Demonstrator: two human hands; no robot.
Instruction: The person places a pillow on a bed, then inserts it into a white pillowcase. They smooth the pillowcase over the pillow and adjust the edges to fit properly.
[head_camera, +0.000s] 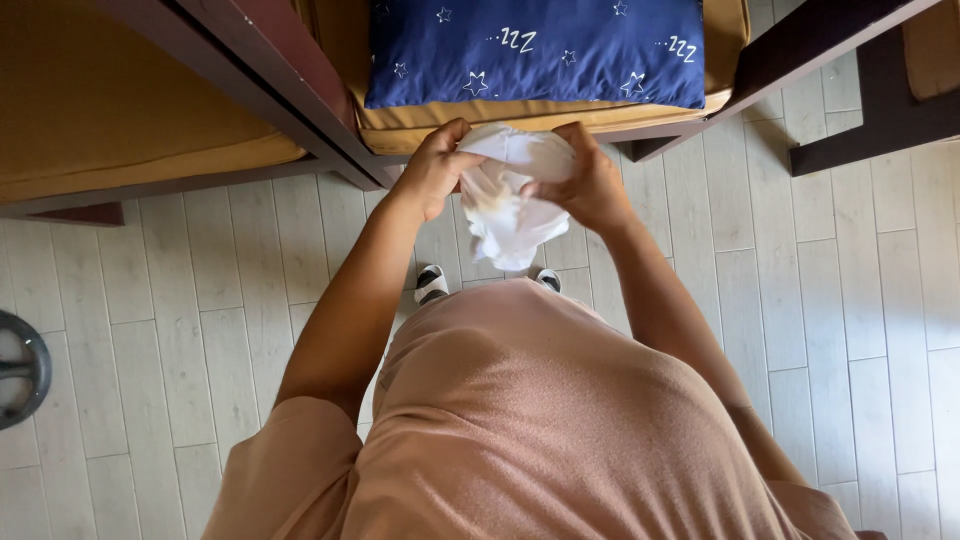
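A crumpled white cloth (508, 200) hangs between both hands in front of my body. My left hand (436, 168) grips its upper left edge with closed fingers. My right hand (585, 180) pinches the upper right part, fingers curled over the fabric. The cloth's lower end dangles loose above my feet. Just beyond the hands is a dark blue pillow (540, 50) with white star prints, lying on a mustard-yellow seat cushion (420, 125).
Dark wooden furniture frames (290, 90) run diagonally on both sides of the cushion. Another mustard cushion (110, 100) lies at the left. A round dark object (22, 368) sits at the left edge on the pale plank floor (850, 300).
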